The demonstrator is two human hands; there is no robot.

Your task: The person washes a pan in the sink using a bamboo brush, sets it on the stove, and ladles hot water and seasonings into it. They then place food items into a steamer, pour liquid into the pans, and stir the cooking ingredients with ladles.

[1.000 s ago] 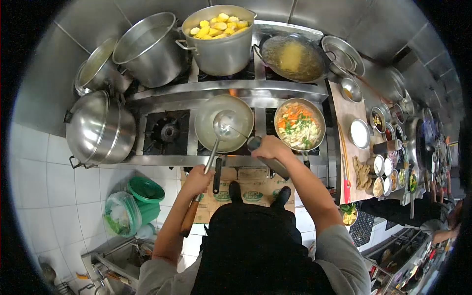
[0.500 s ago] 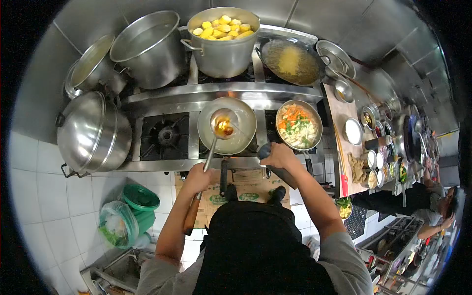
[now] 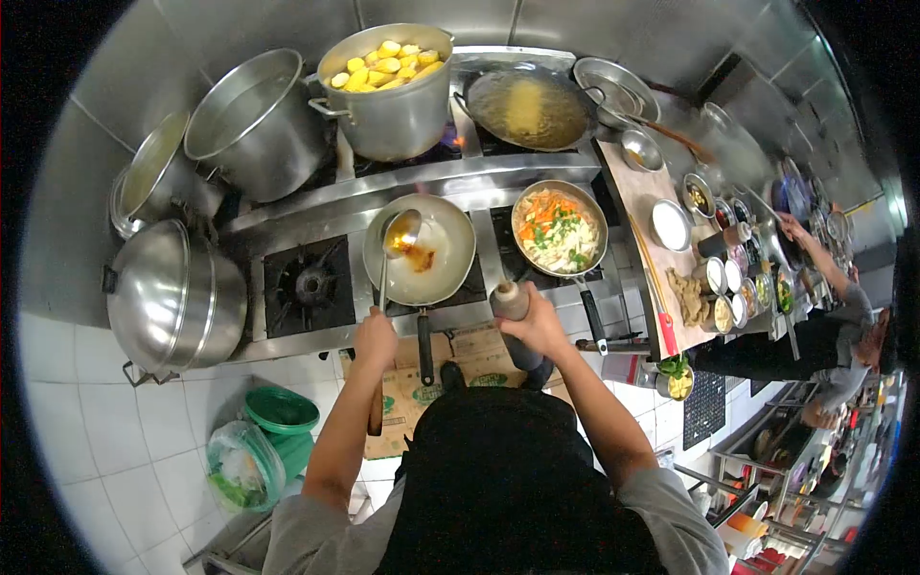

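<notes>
My left hand (image 3: 376, 337) grips the handle of a metal ladle (image 3: 401, 233), whose bowl is tilted over a pale pan (image 3: 446, 244). Amber liquid shows in the ladle, and a brown patch (image 3: 419, 258) of it lies in the pan. My right hand (image 3: 539, 324) is wrapped round a dark squeeze bottle (image 3: 510, 302), its light top upward, just right of the pan's black handle. To the right, a second pan (image 3: 601, 251) holds orange strips, green pieces and pale sliced food, with nobody's hand on it.
Behind stand large pots, one with corn (image 3: 393, 125), and a wok (image 3: 563, 129) of bubbling oil. An unused burner (image 3: 311, 286) is at left beside a lidded steamer (image 3: 168, 297). Bowls and a wooden board (image 3: 628, 196) are at right. A co-worker (image 3: 834, 326) reaches over a far counter.
The bottle has gone from lying over toward the ladle to nearly upright, nozzle away from it. The ladle has tipped, and brown liquid now lies in the pan. The view has shifted.
</notes>
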